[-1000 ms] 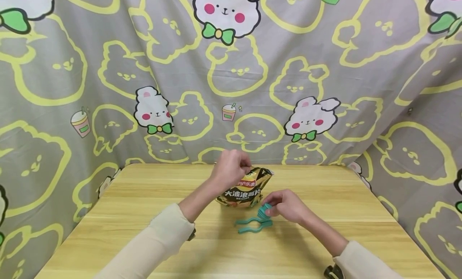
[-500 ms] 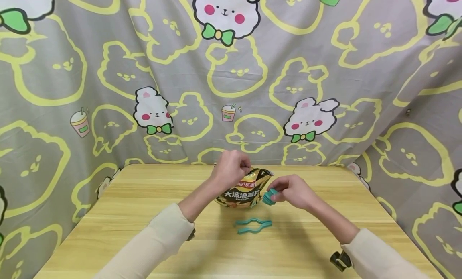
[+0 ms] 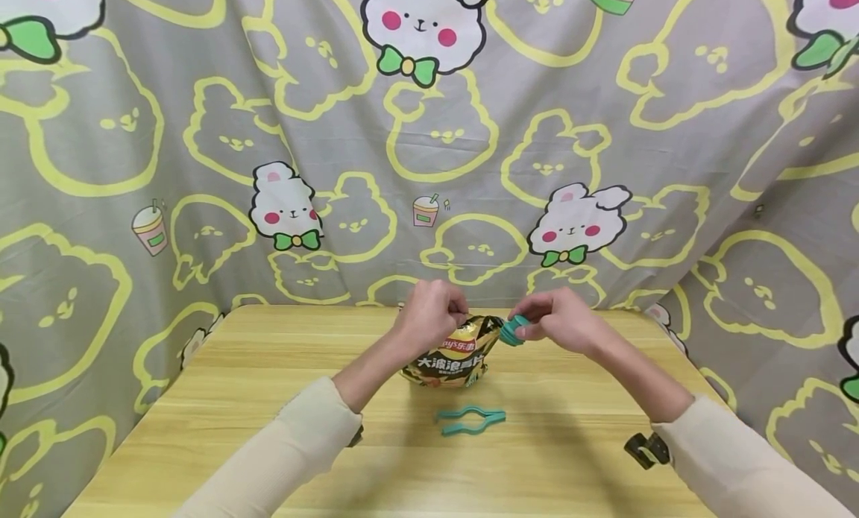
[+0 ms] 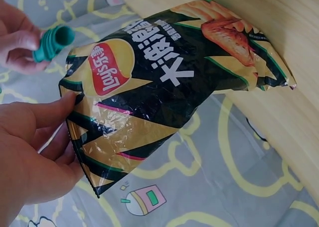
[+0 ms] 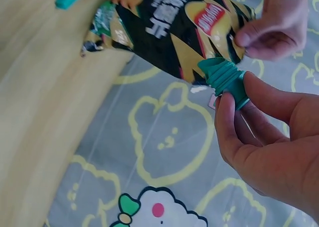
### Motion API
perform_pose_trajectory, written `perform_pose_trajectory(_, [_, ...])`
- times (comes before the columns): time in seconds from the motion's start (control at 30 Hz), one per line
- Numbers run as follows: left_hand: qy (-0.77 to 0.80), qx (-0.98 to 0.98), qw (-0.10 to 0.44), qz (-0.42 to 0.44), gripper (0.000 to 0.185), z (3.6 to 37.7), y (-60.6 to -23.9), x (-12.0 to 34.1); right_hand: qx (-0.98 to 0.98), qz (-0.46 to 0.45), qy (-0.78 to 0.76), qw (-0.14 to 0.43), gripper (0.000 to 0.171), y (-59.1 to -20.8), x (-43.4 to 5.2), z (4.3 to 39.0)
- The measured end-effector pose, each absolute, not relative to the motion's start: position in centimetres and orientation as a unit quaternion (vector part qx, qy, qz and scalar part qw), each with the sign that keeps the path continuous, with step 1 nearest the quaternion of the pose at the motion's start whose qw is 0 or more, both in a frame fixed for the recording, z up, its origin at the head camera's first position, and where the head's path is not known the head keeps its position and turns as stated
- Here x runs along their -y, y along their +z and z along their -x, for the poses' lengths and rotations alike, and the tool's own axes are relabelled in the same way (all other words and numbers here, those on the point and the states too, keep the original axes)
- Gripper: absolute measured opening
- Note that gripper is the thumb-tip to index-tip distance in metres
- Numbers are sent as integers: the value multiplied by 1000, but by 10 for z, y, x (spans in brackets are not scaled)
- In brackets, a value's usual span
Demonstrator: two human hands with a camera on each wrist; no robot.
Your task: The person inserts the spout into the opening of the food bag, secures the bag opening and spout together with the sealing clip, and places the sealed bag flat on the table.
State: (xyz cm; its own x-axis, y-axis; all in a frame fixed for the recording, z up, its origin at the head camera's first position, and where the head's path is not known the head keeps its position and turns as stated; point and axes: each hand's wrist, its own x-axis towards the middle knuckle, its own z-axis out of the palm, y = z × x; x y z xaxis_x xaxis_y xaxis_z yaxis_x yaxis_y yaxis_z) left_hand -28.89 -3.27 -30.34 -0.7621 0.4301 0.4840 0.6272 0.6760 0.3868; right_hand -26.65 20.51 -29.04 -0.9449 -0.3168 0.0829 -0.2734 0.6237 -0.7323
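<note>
We see the left hand pinching the top edge of a chip bag, thumb and fingers closed on the foil at the upper left corner. The bag stands upright on the wooden bench, near its far edge and about midway across, with its printed front facing us. In the left wrist view the thumb lies flat against the bag's front while the other fingers fold behind the edge.

The right hand grips a small teal ribbed cap, held between thumb and fingers. The cap sits right at the bag's upper right corner; in the right wrist view its wider open end touches the bag's edge, and the fingers wrap round its narrower ribbed part. From the left wrist view the same cap shows its hollow mouth.

On the bench in front of the bag, apart from it, lies a teal clip made of two long curved arms, untouched by either hand. Both forearms wear cream sleeves. A grey cloth printed with yellow outlines and white rabbits hangs behind and beside the bench.
</note>
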Motion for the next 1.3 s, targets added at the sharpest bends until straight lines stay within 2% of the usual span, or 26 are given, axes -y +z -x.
perform_pose_trajectory(0.4, [-271, 895, 167, 311, 30, 288, -303, 32, -905, 137, -403, 2, 22, -278, -203, 273])
perform_pose_trajectory(0.83, [-262, 902, 148, 310, 20, 288, -303, 32, -895, 141, -424, 4, 20, -289, -196, 280])
perform_pose_trajectory(1.3, [-260, 902, 146, 313, 21, 290, -302, 32, -892, 143, -429, 4, 21, -295, -194, 286])
